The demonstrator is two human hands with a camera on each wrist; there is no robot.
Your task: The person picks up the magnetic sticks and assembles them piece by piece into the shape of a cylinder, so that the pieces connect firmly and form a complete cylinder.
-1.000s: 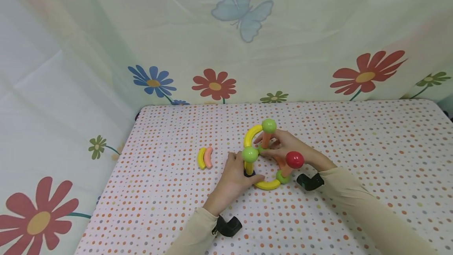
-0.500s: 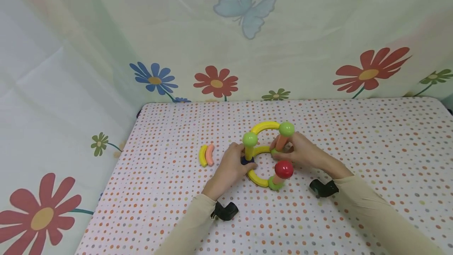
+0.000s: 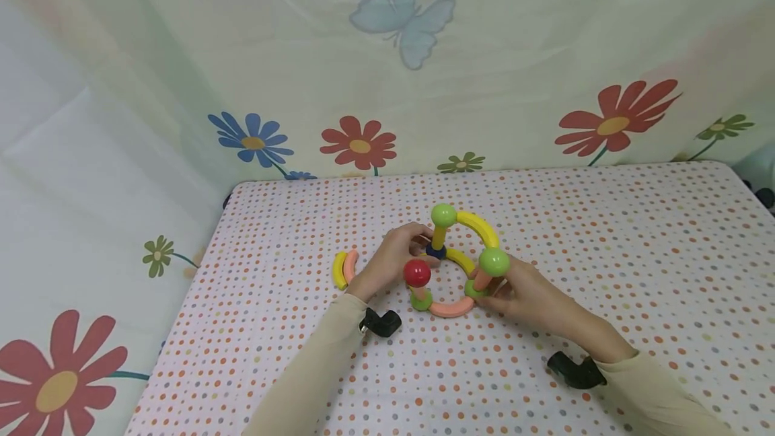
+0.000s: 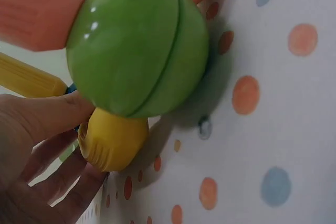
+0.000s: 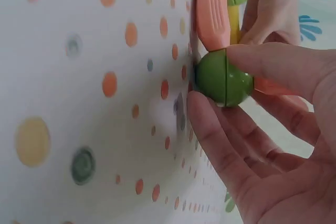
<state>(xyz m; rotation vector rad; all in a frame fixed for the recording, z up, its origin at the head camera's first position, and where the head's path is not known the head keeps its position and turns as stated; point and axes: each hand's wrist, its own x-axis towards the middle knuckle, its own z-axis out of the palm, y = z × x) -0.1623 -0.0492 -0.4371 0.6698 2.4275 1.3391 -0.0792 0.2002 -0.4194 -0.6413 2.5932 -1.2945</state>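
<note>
A ball-and-stick building toy (image 3: pixel 451 308) stands on the table, its curved yellow and pink sticks forming a ring at the base. My left hand (image 3: pixel 396 254) holds it at the dark blue ball (image 3: pixel 435 251), below an upright yellow stick (image 3: pixel 438 237). My right hand (image 3: pixel 533 295) pinches a lower green ball (image 5: pixel 220 80) between thumb and fingers. Two upper green balls (image 3: pixel 444 215) (image 3: pixel 494 262) are joined by a yellow arc (image 3: pixel 480 225). A red ball (image 3: pixel 417 273) tops the near-left pink upright, over another green ball (image 4: pixel 136 48). My left hand hides part of the base.
A loose curved yellow stick (image 3: pixel 340 270) and a loose curved pink stick (image 3: pixel 350 265) lie side by side, left of my left hand. The dotted tablecloth (image 3: pixel 484 382) reaches back to a flowered curtain (image 3: pixel 514 52).
The toy has turned clockwise as seen from above: the red ball swung from the right to the near left, and the dark blue ball went farther back. Both hands moved with it.
</note>
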